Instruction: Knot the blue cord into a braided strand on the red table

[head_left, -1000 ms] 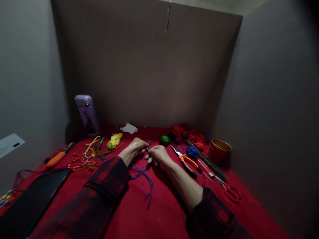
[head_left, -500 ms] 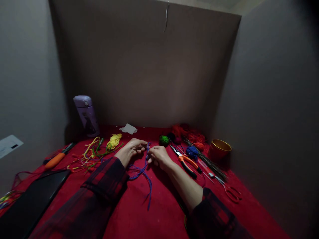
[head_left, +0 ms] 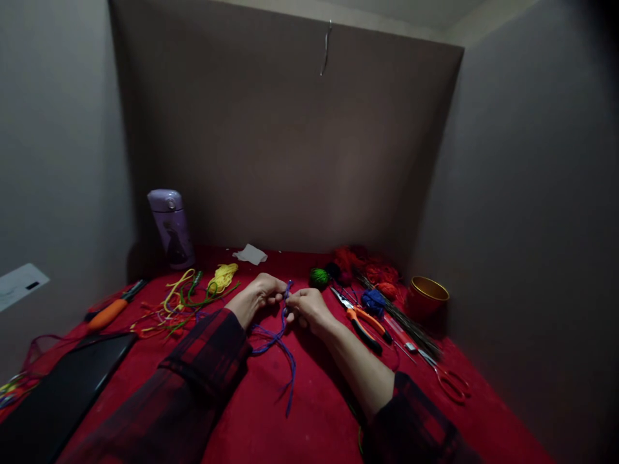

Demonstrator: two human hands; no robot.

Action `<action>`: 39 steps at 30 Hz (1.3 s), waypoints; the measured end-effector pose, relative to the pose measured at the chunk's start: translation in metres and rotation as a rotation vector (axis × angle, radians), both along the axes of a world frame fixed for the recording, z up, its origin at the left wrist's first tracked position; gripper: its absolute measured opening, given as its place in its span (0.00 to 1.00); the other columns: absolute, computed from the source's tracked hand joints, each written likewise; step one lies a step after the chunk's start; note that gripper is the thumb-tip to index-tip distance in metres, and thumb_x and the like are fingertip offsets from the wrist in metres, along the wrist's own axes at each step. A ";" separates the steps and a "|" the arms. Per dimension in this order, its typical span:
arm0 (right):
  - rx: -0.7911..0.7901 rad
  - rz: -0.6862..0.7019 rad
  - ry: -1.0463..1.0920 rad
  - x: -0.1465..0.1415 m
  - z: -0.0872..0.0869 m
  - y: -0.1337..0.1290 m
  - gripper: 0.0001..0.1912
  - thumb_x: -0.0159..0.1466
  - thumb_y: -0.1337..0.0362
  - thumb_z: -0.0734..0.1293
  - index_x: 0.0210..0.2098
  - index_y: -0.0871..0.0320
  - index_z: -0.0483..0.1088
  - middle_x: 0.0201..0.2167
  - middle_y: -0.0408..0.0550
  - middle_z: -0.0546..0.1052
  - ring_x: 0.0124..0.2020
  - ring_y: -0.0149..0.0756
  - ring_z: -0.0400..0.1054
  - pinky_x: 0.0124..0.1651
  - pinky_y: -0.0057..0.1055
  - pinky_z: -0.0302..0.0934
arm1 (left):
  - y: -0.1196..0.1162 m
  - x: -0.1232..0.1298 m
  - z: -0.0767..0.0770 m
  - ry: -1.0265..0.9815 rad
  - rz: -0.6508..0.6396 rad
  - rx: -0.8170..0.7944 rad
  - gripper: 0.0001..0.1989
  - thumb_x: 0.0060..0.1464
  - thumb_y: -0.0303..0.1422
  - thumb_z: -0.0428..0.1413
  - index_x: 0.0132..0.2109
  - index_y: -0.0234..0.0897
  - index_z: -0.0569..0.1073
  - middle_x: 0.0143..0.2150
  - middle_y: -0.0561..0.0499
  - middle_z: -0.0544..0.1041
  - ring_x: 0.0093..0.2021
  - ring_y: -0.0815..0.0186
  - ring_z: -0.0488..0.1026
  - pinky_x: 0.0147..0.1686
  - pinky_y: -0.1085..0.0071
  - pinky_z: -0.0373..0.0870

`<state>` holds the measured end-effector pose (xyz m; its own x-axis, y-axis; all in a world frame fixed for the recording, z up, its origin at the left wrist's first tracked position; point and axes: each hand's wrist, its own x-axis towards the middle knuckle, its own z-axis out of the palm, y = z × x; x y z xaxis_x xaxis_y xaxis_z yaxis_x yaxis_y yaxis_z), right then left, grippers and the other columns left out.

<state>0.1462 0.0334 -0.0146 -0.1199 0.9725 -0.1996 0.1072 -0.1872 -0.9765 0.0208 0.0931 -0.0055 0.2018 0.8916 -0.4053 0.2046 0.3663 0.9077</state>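
Purple-blue yarn strands (head_left: 275, 336) run from between my fingertips down over the red cloth (head_left: 275, 419), with loose ends curling toward me. My left hand (head_left: 265, 293) pinches the yarn near its upper end, fingers curled. Close on its right, my right hand (head_left: 308, 308) has thumb and forefinger closed on the same yarn, its other fingers folded. A small loop of yarn stands up just above the fingertips. The exact grip is partly hidden by the fingers.
At left are a purple bottle (head_left: 173, 229), yellow yarn (head_left: 223, 278), an orange-handled tool (head_left: 107, 314) and a black phone-like slab (head_left: 62, 393). At right lie pliers (head_left: 360, 320), yarn balls (head_left: 319, 278), scissors (head_left: 449, 381) and a red gold-rimmed bowl (head_left: 428, 298).
My left fingertips have come slightly closer to my right ones on the yarn. The whole view has shifted a little, with things appearing slightly lower.
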 end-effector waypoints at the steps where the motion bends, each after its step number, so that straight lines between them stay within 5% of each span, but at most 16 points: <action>1: 0.008 0.003 0.000 0.000 0.000 0.000 0.04 0.52 0.70 0.60 0.21 0.60 0.62 0.09 0.41 0.69 0.04 0.22 0.48 0.07 0.21 0.38 | 0.001 -0.001 -0.001 0.016 -0.007 0.006 0.06 0.47 0.25 0.52 0.25 0.27 0.70 0.15 0.52 0.67 0.12 0.79 0.55 0.12 0.81 0.45; 5: 0.029 0.011 0.008 0.000 0.001 -0.001 0.04 0.52 0.71 0.60 0.21 0.60 0.62 0.10 0.41 0.70 0.04 0.22 0.48 0.07 0.21 0.38 | 0.001 -0.001 -0.002 0.062 -0.034 0.029 0.08 0.48 0.31 0.54 0.28 0.28 0.72 0.13 0.54 0.65 0.12 0.77 0.55 0.12 0.79 0.45; 15: 0.036 -0.086 -0.007 -0.004 -0.006 0.001 0.05 0.53 0.68 0.60 0.22 0.59 0.60 0.11 0.41 0.70 0.05 0.23 0.53 0.07 0.20 0.42 | 0.002 -0.001 0.001 0.092 -0.006 -0.007 0.06 0.48 0.28 0.54 0.27 0.28 0.70 0.15 0.52 0.66 0.13 0.77 0.57 0.12 0.79 0.46; 20: 0.047 -0.109 -0.188 0.006 -0.008 0.010 0.09 0.54 0.63 0.62 0.20 0.60 0.62 0.10 0.44 0.69 0.08 0.26 0.58 0.09 0.20 0.44 | 0.001 -0.002 0.004 0.054 0.004 -0.025 0.06 0.50 0.26 0.50 0.27 0.28 0.68 0.18 0.49 0.70 0.13 0.77 0.57 0.11 0.79 0.46; 23: 0.217 -0.191 -0.414 0.021 -0.008 0.023 0.09 0.56 0.65 0.60 0.22 0.61 0.68 0.13 0.46 0.71 0.13 0.28 0.64 0.15 0.21 0.53 | -0.001 0.000 0.007 0.031 0.006 -0.046 0.07 0.51 0.24 0.48 0.27 0.29 0.66 0.23 0.46 0.74 0.13 0.78 0.57 0.11 0.79 0.46; 26: 0.427 -0.197 -0.620 0.029 -0.010 0.035 0.10 0.56 0.69 0.61 0.34 0.61 0.73 0.27 0.49 0.77 0.28 0.32 0.71 0.31 0.24 0.61 | -0.003 0.002 0.008 0.022 0.012 -0.040 0.07 0.51 0.23 0.46 0.27 0.30 0.65 0.23 0.46 0.74 0.13 0.77 0.56 0.11 0.79 0.45; 29: 0.529 -0.125 -0.730 0.026 -0.013 0.040 0.15 0.56 0.66 0.64 0.43 0.60 0.72 0.40 0.50 0.76 0.40 0.35 0.69 0.43 0.26 0.59 | -0.004 0.003 0.007 0.030 0.011 -0.016 0.08 0.50 0.22 0.45 0.26 0.30 0.65 0.17 0.49 0.70 0.12 0.76 0.57 0.11 0.78 0.45; 33: 0.506 -0.103 -0.829 0.017 -0.013 0.038 0.16 0.57 0.61 0.63 0.44 0.56 0.72 0.41 0.48 0.76 0.41 0.37 0.69 0.42 0.27 0.59 | -0.005 0.002 0.004 0.032 -0.008 0.003 0.11 0.50 0.24 0.45 0.21 0.31 0.64 0.09 0.54 0.59 0.10 0.76 0.53 0.11 0.78 0.44; 39: 0.502 -0.175 -0.970 0.011 -0.015 0.038 0.13 0.59 0.59 0.61 0.39 0.52 0.73 0.36 0.48 0.77 0.39 0.39 0.70 0.38 0.29 0.58 | -0.003 0.001 0.000 -0.023 -0.010 0.038 0.06 0.50 0.27 0.50 0.26 0.30 0.66 0.15 0.54 0.64 0.11 0.76 0.57 0.11 0.78 0.45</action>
